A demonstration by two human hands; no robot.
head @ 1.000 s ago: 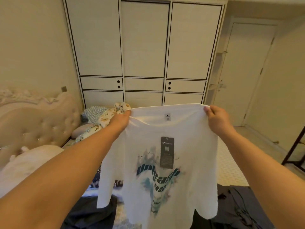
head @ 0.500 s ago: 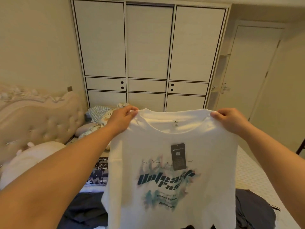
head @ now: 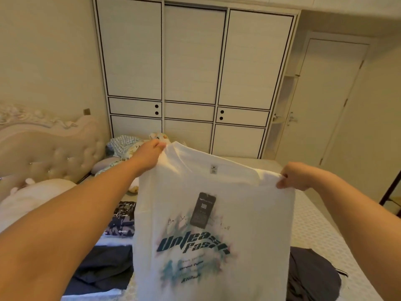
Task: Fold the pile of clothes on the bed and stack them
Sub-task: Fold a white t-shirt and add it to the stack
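Bedroom, wardrobe [head: 193,83] far behind; bed [head: 314,231] below | white T-shirt [head: 214,224] hangs over it, print facing us | left hand [head: 149,154] pinches left shoulder; right hand [head: 297,175] pinches right shoulder | advice: level the shoulders; lower flat between dark clothes [head: 104,268]; mind the black tag [head: 202,210]

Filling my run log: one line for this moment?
step: shirt held up | left hand: grips shoulder | right hand: grips shoulder | white T-shirt: unfolded, tagged

Both arms reach forward, left hand [head: 149,154] higher than right hand [head: 297,175], each pinching cloth.
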